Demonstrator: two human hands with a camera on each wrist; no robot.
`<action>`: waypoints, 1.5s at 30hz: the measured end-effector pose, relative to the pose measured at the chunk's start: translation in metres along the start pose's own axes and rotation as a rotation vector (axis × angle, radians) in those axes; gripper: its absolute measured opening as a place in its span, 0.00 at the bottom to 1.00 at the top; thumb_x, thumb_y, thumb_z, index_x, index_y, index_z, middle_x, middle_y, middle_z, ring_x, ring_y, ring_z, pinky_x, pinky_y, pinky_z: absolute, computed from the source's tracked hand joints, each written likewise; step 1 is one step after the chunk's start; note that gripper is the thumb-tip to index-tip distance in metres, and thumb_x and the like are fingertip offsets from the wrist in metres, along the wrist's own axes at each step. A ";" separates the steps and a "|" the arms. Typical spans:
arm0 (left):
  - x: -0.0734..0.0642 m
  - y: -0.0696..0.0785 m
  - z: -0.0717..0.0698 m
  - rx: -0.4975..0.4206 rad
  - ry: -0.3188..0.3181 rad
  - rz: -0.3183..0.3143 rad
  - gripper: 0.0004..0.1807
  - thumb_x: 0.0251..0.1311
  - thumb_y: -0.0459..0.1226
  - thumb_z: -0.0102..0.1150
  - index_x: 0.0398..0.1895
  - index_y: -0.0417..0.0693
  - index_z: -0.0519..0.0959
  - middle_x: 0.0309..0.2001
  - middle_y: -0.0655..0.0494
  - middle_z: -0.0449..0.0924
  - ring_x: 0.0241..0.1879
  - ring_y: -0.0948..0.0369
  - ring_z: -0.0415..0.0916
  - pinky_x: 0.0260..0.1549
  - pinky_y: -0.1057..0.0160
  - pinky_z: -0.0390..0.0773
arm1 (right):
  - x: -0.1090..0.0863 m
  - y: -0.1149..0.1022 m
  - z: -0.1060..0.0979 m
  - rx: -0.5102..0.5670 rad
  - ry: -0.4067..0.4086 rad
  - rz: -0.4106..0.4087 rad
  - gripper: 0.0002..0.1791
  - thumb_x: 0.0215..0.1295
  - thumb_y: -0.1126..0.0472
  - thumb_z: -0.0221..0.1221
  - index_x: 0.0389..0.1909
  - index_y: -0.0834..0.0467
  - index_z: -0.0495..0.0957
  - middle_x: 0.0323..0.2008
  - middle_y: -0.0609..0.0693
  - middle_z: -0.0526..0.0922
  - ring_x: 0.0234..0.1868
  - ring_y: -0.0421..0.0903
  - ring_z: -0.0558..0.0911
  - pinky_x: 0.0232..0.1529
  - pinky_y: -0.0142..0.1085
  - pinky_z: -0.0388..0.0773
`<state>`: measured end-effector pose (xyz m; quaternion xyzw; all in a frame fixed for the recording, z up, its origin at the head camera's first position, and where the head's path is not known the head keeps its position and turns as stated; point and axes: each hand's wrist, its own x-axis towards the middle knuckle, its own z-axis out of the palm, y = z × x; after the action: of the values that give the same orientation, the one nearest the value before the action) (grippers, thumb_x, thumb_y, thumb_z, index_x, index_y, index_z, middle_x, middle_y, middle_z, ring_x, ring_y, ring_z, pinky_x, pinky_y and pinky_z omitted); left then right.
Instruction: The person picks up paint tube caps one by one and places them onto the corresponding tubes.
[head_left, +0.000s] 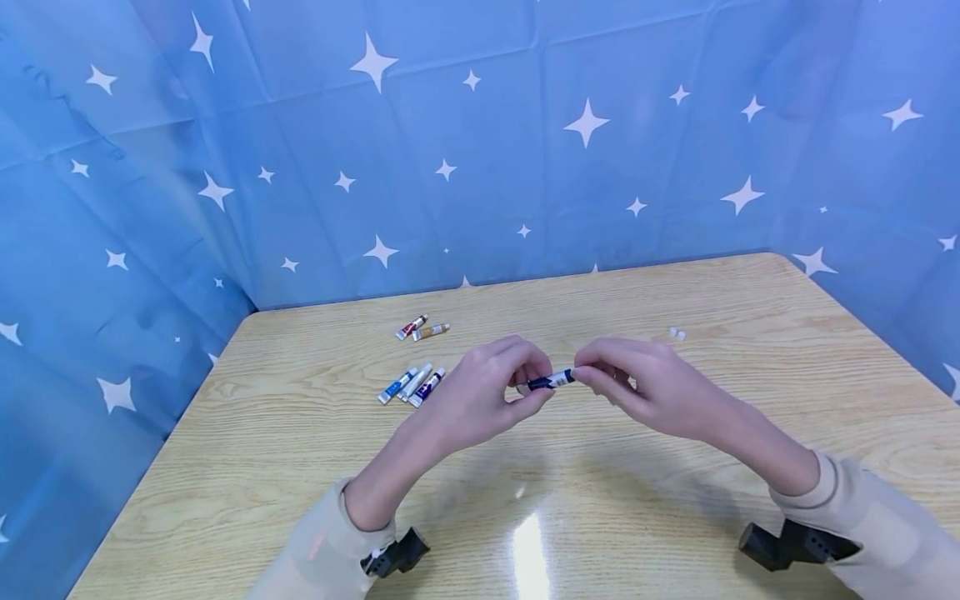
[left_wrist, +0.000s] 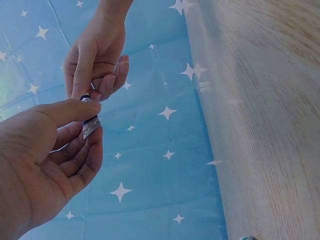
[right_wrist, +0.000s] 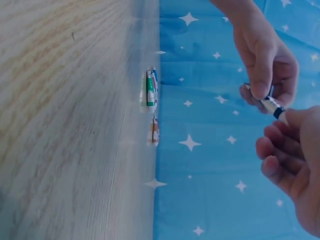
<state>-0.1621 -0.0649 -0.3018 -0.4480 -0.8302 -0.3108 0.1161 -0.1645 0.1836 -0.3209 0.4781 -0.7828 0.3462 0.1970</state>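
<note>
A small paint tube [head_left: 551,381] with a dark blue and white label is held above the table between both hands. My left hand [head_left: 480,387] pinches its body between thumb and fingers, near the flat crimped end. At the tube's other end, the thumb and fingertips of my right hand [head_left: 660,387] grip the small white cap. Seen from the right wrist, the tube [right_wrist: 272,106] slants down toward the right fingertips, which hide most of the cap. The left wrist view shows the silvery flat end of the tube [left_wrist: 91,129] by the left fingers.
On the wooden table [head_left: 315,467], left of the hands, lie a light blue tube [head_left: 397,387], a whitish tube and a purple tube [head_left: 427,388]. Behind them are a red tube [head_left: 412,327] and an ochre tube [head_left: 431,332]. Small white caps [head_left: 677,333] lie at the right. A starry blue curtain hangs behind.
</note>
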 end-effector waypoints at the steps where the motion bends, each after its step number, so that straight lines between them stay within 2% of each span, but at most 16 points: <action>1: 0.000 0.000 0.000 0.002 -0.001 0.002 0.07 0.62 0.32 0.68 0.41 0.43 0.80 0.37 0.57 0.80 0.33 0.65 0.74 0.35 0.74 0.76 | 0.000 0.000 0.000 -0.002 -0.004 -0.004 0.04 0.77 0.61 0.56 0.42 0.51 0.79 0.26 0.35 0.71 0.22 0.30 0.65 0.23 0.20 0.64; 7: 0.000 0.003 0.001 0.033 0.008 0.025 0.07 0.62 0.32 0.69 0.41 0.42 0.81 0.37 0.56 0.81 0.34 0.64 0.76 0.35 0.72 0.78 | -0.001 0.001 0.005 -0.007 0.001 -0.004 0.09 0.78 0.62 0.52 0.37 0.48 0.76 0.25 0.34 0.66 0.22 0.28 0.61 0.23 0.21 0.61; 14: -0.001 0.008 0.005 0.168 0.106 0.137 0.08 0.59 0.30 0.70 0.39 0.41 0.82 0.36 0.54 0.82 0.34 0.63 0.81 0.37 0.75 0.78 | -0.001 0.003 0.010 -0.011 0.053 -0.015 0.15 0.80 0.62 0.49 0.28 0.46 0.69 0.20 0.37 0.63 0.20 0.28 0.57 0.21 0.22 0.58; 19: -0.001 0.008 0.008 0.200 0.149 0.178 0.07 0.58 0.29 0.70 0.38 0.42 0.81 0.36 0.54 0.82 0.35 0.64 0.81 0.38 0.75 0.78 | 0.000 0.001 0.010 -0.019 0.051 0.004 0.17 0.82 0.57 0.47 0.27 0.47 0.68 0.21 0.35 0.61 0.21 0.27 0.56 0.21 0.21 0.57; 24: -0.001 0.008 0.009 0.216 0.159 0.180 0.07 0.59 0.29 0.70 0.38 0.42 0.81 0.36 0.54 0.82 0.35 0.64 0.81 0.37 0.74 0.78 | -0.001 0.001 0.010 -0.025 0.060 0.011 0.17 0.82 0.55 0.46 0.27 0.47 0.68 0.21 0.34 0.61 0.21 0.27 0.56 0.22 0.21 0.57; 30: -0.001 0.007 0.008 0.247 0.148 0.161 0.06 0.59 0.30 0.70 0.38 0.43 0.82 0.36 0.54 0.82 0.34 0.64 0.81 0.34 0.71 0.79 | -0.002 0.004 0.012 -0.013 0.084 0.016 0.14 0.79 0.61 0.52 0.29 0.47 0.71 0.21 0.36 0.66 0.20 0.29 0.59 0.21 0.22 0.59; 37: -0.004 0.003 0.008 0.261 0.143 0.135 0.05 0.60 0.31 0.69 0.38 0.44 0.83 0.37 0.55 0.82 0.34 0.64 0.81 0.33 0.70 0.79 | -0.002 0.005 0.012 -0.006 0.058 0.008 0.10 0.76 0.64 0.55 0.33 0.49 0.76 0.23 0.36 0.70 0.20 0.29 0.62 0.22 0.21 0.62; 45: -0.005 -0.001 0.006 0.308 0.161 0.116 0.06 0.59 0.32 0.71 0.38 0.45 0.84 0.38 0.57 0.82 0.37 0.64 0.79 0.37 0.68 0.80 | -0.002 0.002 0.006 0.020 0.000 0.103 0.13 0.72 0.70 0.57 0.38 0.45 0.77 0.24 0.31 0.67 0.19 0.29 0.64 0.21 0.23 0.64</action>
<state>-0.1595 -0.0651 -0.3088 -0.4457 -0.8288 -0.2078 0.2671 -0.1652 0.1810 -0.3266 0.4393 -0.8029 0.3635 0.1740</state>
